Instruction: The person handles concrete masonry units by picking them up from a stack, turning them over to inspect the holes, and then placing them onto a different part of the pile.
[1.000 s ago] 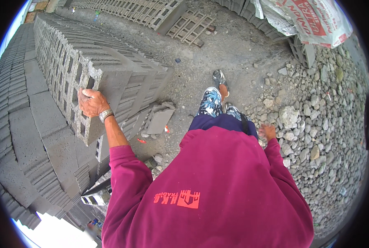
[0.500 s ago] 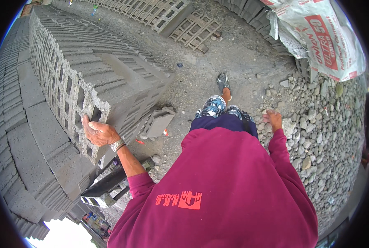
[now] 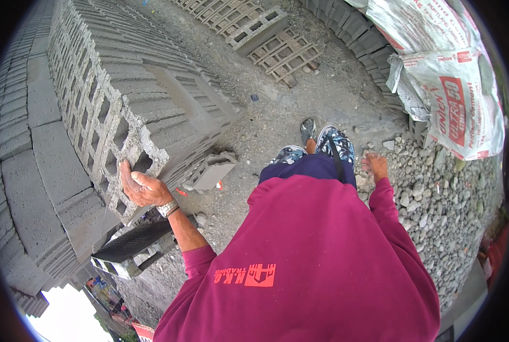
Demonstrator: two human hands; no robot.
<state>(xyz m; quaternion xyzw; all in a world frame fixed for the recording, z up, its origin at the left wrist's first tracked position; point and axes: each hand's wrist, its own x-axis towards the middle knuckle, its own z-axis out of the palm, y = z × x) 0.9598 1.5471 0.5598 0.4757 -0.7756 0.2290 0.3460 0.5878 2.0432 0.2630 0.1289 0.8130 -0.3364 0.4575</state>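
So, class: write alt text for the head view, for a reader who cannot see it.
A person's left hand grips a hollow concrete block at the end of a tall stack; the right hand hangs free above gravel. Cement sacks lie beyond.

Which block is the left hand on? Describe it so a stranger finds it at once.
Start at the tall stack of grey hollow blocks on the left. At its near corner, the left hand grips the end block, the one with chipped, crumbling cavity edges.
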